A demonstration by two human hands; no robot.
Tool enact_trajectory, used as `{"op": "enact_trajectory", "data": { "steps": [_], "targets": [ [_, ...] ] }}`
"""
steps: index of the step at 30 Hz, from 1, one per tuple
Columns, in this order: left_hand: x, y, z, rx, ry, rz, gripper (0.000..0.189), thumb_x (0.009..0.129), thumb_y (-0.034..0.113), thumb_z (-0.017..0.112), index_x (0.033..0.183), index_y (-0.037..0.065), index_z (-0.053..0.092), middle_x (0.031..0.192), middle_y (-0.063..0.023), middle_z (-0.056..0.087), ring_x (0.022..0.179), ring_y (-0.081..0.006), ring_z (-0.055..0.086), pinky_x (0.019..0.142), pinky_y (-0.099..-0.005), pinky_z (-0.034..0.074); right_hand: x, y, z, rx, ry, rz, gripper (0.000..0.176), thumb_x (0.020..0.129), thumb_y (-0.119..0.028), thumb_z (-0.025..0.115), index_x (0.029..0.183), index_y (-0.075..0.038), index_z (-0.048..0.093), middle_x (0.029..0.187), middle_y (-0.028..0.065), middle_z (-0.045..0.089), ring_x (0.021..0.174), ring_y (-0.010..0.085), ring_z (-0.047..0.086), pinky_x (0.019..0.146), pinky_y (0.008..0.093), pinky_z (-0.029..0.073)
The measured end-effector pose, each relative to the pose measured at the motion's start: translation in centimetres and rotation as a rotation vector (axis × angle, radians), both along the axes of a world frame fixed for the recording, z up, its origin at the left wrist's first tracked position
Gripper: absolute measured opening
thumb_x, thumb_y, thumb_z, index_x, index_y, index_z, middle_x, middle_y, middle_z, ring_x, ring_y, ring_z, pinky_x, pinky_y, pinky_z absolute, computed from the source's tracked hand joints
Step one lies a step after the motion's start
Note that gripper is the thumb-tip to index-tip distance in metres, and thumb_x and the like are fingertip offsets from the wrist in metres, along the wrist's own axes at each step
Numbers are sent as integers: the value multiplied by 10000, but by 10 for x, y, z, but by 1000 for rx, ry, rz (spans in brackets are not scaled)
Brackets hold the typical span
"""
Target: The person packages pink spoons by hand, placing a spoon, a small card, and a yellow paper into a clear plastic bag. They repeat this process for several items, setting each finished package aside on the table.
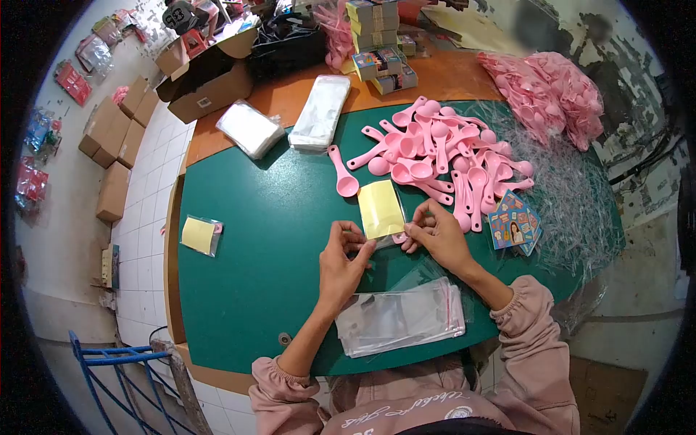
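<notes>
A clear plastic bag with a yellow card (380, 208) inside is held up over the green table. My left hand (344, 257) pinches its lower left corner between thumb and fingers. My right hand (439, 235) grips the lower right side, where a bit of pink shows by the fingertips. Just beyond lies a pile of pink measuring spoons (438, 141), with one spoon (343, 172) apart on the left. Below my hands rests a stack of clear plastic bags (399, 317). Printed cards (513, 221) lie to the right of my right hand.
A packed bag (199, 235) lies on the left of the green table (246, 290). Bag bundles (319, 112), card stacks (377, 61) and a sack of pink spoons (544, 94) stand at the back. Crumpled plastic (558, 196) covers the right. A person (192, 14) is far back.
</notes>
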State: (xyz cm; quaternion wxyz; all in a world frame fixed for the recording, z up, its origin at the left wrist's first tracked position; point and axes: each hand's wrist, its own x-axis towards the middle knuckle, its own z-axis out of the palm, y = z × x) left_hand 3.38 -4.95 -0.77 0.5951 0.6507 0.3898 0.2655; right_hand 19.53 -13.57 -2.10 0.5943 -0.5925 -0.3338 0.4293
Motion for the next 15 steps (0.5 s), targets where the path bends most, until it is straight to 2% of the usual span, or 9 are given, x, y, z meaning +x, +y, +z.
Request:
{"op": "enact_trajectory", "data": {
  "steps": [4,6,7,9,10,12,13,14,15],
  "targets": [
    [-1,3,-7,-36,5,-82,133,830,94,569,936,28,523,767,0,522,647,-56,484,496,-176,396,-1,0,1,-3,-32,6,118,831,-37,535,920,25,489,734,109,583,612,152,613,525,237,510],
    [-2,4,-9,1,-13,-129,215,827,89,567,1033,42,531,788,14,513,653,-49,461,504,-174,375,-2,0,4,-17,-19,23,156,829,-32,536,970,20,497,723,94,577,609,143,610,524,231,506],
    [-2,4,-7,-2,-10,-129,215,827,89,567,1033,42,531,788,14,513,653,-49,461,504,-174,375,-4,0,5,-19,-16,22,156,829,-32,536,970,20,497,723,94,577,609,143,610,524,231,506],
    [-5,3,0,49,71,-170,336,822,82,559,1154,61,511,844,13,533,700,-44,465,521,-176,375,-6,-1,9,-63,-35,21,183,820,-24,546,996,6,507,735,83,576,613,129,592,534,225,488],
    [-8,3,1,47,71,-168,336,822,82,559,1154,61,511,844,13,533,700,-44,465,521,-176,375,-5,-2,12,-65,-35,23,183,820,-24,546,996,6,507,735,83,576,613,129,592,534,225,488],
    [-16,9,5,159,-45,-154,408,822,74,545,1225,89,482,895,4,559,697,-43,449,502,-173,354,1,6,21,119,-920,-68,182,792,-41,555,966,5,527,744,115,567,670,220,588,588,304,483],
    [-24,17,9,291,-39,-129,405,823,82,543,1224,91,487,943,-7,568,693,-47,449,502,-174,356,8,13,25,124,-923,-64,182,792,-41,555,966,5,527,744,115,567,670,220,588,588,304,483],
    [-36,27,16,420,-31,-107,402,823,90,541,1222,92,492,990,-18,577,689,-51,449,502,-175,357,19,24,30,209,-1173,-121,171,783,-70,565,935,0,534,752,126,563,703,248,574,614,335,473],
    [-50,33,33,354,41,-28,403,821,102,545,1221,92,495,1024,-25,577,699,-57,459,512,-176,372,29,34,34,293,-1420,-182,164,774,-99,575,905,-6,540,761,136,559,736,275,561,639,366,464]
  ]
}}
